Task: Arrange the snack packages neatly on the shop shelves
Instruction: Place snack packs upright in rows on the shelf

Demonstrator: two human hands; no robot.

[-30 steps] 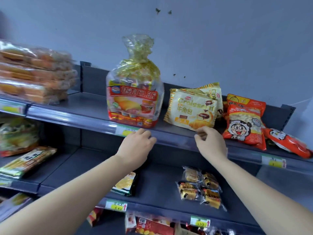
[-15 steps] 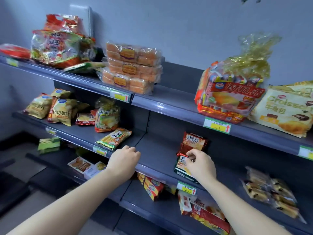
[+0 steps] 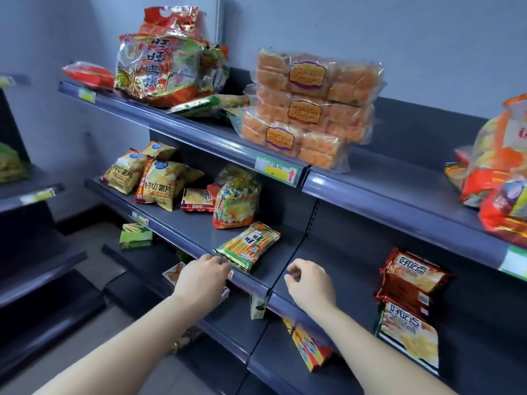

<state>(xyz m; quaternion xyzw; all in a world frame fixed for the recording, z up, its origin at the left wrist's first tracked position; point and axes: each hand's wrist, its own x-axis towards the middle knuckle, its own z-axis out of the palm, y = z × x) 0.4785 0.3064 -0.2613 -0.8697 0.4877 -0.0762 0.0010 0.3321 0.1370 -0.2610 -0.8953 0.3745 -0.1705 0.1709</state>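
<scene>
Grey-blue wall [image 3: 399,47] behind; dark grey shop shelves in tiers.

Top shelf [image 3: 199,136]: flat red packet [image 3: 88,75] at far left. Large rice-cracker bag [image 3: 156,67], upright, with another red bag [image 3: 171,19] rising behind it. Green packet [image 3: 208,102] lying flat at its base. Three cake packs [image 3: 310,109] stacked, the lowest reaching the front lip above a yellow price tag [image 3: 281,171]. Red and orange bags [image 3: 502,189] at the right edge, partly out of view.

Middle shelf [image 3: 182,226], left bay: yellow chip bags [image 3: 142,178] leaning in a loose cluster. Small red packet [image 3: 196,199] beside them. Clear tied bag [image 3: 236,198], upright. Stick-snack packet [image 3: 248,246] lying flat at an angle, its near corner at the front lip. Right bay: two red-brown packets [image 3: 410,283], one overlapping the other.

Lower shelf [image 3: 233,317]: green box [image 3: 135,236] at left; orange box [image 3: 310,349] under the right bay, partly hidden.

Left hand [image 3: 204,277]: at the front lip, fingers [image 3: 216,263] curled, tips at the stick-snack packet's near corner. Cannot tell whether they pinch it.

Right hand [image 3: 309,280]: over the lip of the right bay, just beside the divide. Fingers loosely curled, holding nothing.
</scene>
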